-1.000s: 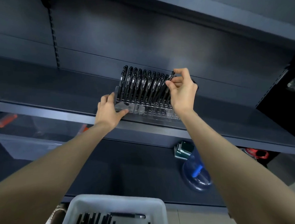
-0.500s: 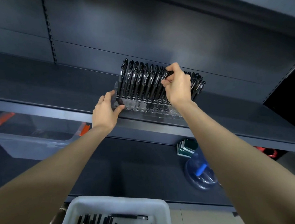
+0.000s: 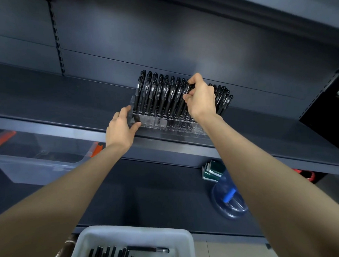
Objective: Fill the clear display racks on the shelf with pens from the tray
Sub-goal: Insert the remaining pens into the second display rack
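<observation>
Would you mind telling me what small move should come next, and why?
Probably ease the black pen down into its slot: the right hand pinches its upper end among the racked pens, and the left hand grips the end of the clear display rack.

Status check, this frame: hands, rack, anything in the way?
Left hand grips rack, left end. Right hand pinches a pen mid-rack. More pens in tray. No obstruction seen.

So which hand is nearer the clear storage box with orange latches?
Left hand, gripping the clear rack's end just above the box; right hand pinches a black pen farther right.
</observation>
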Tool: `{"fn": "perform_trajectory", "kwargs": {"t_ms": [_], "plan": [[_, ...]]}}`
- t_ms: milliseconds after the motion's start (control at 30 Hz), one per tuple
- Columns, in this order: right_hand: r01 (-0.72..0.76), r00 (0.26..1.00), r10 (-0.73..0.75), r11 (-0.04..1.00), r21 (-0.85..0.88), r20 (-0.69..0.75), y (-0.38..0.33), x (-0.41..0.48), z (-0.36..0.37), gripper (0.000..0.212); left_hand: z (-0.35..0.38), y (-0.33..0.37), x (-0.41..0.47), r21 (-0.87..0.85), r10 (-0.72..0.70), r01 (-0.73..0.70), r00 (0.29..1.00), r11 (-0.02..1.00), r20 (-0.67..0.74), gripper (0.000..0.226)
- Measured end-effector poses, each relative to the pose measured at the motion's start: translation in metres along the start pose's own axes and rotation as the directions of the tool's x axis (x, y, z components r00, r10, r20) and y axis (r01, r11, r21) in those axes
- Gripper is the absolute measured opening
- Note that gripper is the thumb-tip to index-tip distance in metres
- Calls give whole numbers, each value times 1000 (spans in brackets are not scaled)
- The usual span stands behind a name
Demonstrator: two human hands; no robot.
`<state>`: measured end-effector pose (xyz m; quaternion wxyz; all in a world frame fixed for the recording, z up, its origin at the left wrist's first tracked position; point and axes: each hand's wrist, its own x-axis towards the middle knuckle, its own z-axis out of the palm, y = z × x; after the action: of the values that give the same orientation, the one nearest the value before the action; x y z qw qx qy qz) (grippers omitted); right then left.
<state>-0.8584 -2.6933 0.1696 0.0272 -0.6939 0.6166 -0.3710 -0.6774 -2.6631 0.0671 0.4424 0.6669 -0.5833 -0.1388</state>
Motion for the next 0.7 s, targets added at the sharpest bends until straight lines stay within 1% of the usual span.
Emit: {"fn": "perform_trajectory", "kwargs": {"t_ms": [200,333,467,600,700], "plan": [[-4,1000,4,1000,3,19,-2,4,-1,36,-2,0,1,-1,1,-1,1000,1000,5,55],[0,999,1,1000,-10,40,-3,8,-4,37,-1,-2,2,3,10,-10,1000,1000,-2,55],[32,995,-28,999,-40,94,-1,1,0,39,-1,-3,2,11,16,-16,1000,1000,-8,56],[-29,997,28,1000,7,74,4,-3,5,42,1,-7,3,10,27,-26,1000,1000,-15,55],[-48,997,46,998,37,63,6,-8,8,46,1,-7,3,1,28,-28,1000,1000,-4,57]]}}
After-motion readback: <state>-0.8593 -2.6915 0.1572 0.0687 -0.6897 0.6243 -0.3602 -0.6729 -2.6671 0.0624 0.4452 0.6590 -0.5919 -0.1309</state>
